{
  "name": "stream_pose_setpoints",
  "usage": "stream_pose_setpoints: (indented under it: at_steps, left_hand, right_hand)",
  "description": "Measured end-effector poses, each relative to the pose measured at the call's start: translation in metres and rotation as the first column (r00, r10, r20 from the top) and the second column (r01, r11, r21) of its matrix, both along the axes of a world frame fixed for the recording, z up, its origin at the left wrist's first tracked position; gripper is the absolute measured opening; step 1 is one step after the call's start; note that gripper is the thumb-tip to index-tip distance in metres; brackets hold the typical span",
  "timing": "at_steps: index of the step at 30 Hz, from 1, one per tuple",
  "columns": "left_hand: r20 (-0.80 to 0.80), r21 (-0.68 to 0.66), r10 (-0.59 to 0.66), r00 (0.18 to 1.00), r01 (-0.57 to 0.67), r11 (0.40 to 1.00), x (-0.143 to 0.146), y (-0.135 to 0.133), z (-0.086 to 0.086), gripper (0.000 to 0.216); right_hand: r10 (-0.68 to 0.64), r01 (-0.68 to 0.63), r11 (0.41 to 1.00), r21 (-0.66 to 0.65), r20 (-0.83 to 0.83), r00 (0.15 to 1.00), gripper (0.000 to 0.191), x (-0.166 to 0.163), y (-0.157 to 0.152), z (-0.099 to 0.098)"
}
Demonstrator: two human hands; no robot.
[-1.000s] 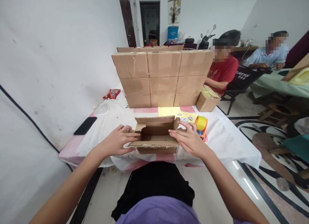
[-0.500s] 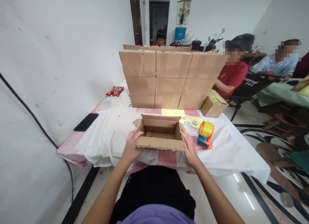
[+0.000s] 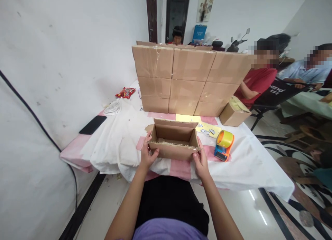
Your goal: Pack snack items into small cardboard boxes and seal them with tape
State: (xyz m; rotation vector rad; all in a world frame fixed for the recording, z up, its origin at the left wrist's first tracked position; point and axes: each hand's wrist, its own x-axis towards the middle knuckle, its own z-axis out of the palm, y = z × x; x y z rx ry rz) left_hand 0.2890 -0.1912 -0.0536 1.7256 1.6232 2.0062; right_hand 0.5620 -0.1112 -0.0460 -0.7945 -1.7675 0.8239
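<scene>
An open cardboard box (image 3: pixel 174 153) sits near the front edge of the cloth-covered table, its inside showing bare brown walls. My left hand (image 3: pixel 148 153) grips its left front corner, thumb on the front wall and fingers along the side. At the right front corner, my right hand (image 3: pixel 201 161) holds it the same way. The back flap stands up and a small flap sticks out at the left. To the right of the box stands a tape dispenser (image 3: pixel 223 146) with a yellow roll, blue and orange in body.
Behind the box rises a wall of stacked cardboard boxes (image 3: pixel 190 79), with a single box (image 3: pixel 234 113) at its right end. A black phone (image 3: pixel 92 125), a white perforated piece (image 3: pixel 112 108) and a red packet (image 3: pixel 126 93) lie to the left. Other people sit beyond.
The box's front flap has turned down from lying inward or level to flush with the front wall. My thumbs have come onto the front face. The view has shifted slightly.
</scene>
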Motion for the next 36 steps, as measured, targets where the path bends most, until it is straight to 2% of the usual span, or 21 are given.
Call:
stream_pose_setpoints:
  at_steps: [5,9,23,29,33,36]
  left_hand:
    - [0.011,-0.037,0.016,1.000,-0.016,0.999,0.000,-0.001,0.000,0.056]
    - [0.030,-0.018,-0.001,1.000,0.002,1.000,0.002,-0.001,0.002,0.055]
    - [0.008,-0.029,0.023,1.000,-0.023,0.999,0.000,-0.002,0.001,0.057]
    - [0.028,-0.021,-0.016,0.999,0.016,1.000,0.003,-0.003,0.001,0.057]
    - [0.156,0.074,-0.040,0.987,0.029,0.997,-0.005,-0.009,0.002,0.062]
    - [0.308,0.124,-0.036,0.951,-0.002,0.992,-0.036,-0.008,0.015,0.057]
  right_hand:
    - [0.004,-0.004,1.000,-0.014,-0.002,1.000,0.070,-0.002,-0.001,0.003]
    - [0.006,-0.006,0.999,-0.033,-0.004,1.000,0.072,-0.001,-0.002,0.005]
    - [0.007,-0.007,1.000,0.008,0.022,1.000,0.074,-0.002,-0.002,0.006]
    - [-0.013,0.012,1.000,0.006,0.035,0.999,0.074,-0.001,-0.004,0.010]
    - [-0.032,0.033,0.999,-0.021,0.034,0.999,0.076,0.000,-0.006,0.010]
    - [-0.069,0.068,0.997,-0.020,-0.033,0.997,0.081,0.000,-0.006,0.009]
